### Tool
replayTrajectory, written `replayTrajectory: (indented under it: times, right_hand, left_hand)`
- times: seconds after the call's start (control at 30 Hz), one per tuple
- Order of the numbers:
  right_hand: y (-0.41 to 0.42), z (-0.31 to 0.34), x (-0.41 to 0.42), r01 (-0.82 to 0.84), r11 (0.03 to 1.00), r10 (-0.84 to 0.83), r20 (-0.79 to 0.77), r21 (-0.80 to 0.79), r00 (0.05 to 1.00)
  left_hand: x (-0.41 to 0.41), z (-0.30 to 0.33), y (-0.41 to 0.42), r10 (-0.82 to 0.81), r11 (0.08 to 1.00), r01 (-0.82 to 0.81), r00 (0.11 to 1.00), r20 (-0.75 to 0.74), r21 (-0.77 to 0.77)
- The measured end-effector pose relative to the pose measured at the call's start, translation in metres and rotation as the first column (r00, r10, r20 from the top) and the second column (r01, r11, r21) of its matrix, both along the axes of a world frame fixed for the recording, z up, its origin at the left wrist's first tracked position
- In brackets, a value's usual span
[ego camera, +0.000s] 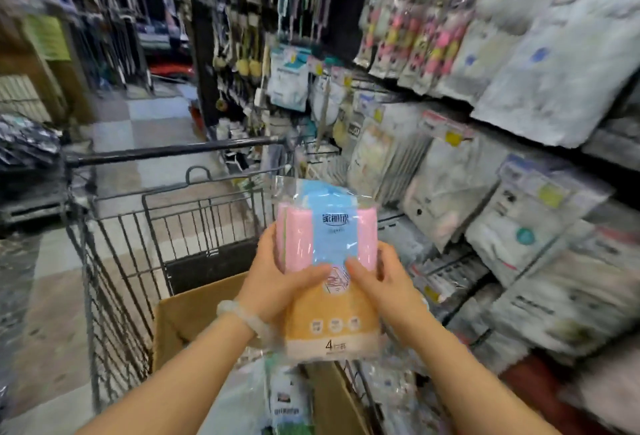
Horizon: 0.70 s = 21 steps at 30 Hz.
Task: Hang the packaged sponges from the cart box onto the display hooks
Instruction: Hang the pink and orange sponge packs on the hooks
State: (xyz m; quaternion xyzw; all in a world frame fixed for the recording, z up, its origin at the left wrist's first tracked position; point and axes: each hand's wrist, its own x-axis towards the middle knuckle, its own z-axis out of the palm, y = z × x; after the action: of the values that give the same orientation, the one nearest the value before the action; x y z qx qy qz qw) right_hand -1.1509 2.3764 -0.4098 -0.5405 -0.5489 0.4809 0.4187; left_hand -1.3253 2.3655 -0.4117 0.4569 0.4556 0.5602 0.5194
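A clear packet of sponges (327, 226), pink and blue at the top and orange at the bottom, is held upright in front of me above the cardboard box (194, 313) in the cart. My left hand (277, 282) grips its left side with the thumb across the front. My right hand (377, 278) grips its right side, thumb on the front too. More packets (287, 396) lie in the box below. The display (450, 171) on the right is crowded with hanging packets, and its hooks are mostly hidden behind them.
The black wire cart (166, 226) stands in front of me, its handle bar (166, 152) across the aisle. Shelving with hung goods runs along the right side. A tiled floor (114, 129) opens to the left and ahead. The picture is blurred.
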Motion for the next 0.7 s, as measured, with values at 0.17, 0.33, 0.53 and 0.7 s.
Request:
replayTrajectory:
  times: [0.17,0.33,0.53,0.7]
  right_hand:
    - [-0.032,0.064,0.068,0.108,0.985,-0.102,-0.055,0.132,0.993]
    - [-0.094,0.133,0.139,0.225,0.938,-0.214,-0.071,0.264,0.974]
    - [-0.167,0.224,0.221,0.406,0.805,-0.325,-0.252,0.433,0.912]
    - [-0.226,0.274,0.271,0.461,0.717,-0.364,-0.284,0.523,0.887]
  left_hand:
    - [0.063,0.055,-0.012,-0.127,0.989,0.124,0.991,0.031,0.083]
    - [0.141,0.110,-0.034,-0.253,0.938,0.242,0.967,0.011,0.250]
    - [0.228,0.177,-0.082,-0.421,0.818,0.399,0.906,-0.042,0.414]
    - [0.284,0.224,-0.126,-0.503,0.737,0.462,0.862,-0.056,0.493]
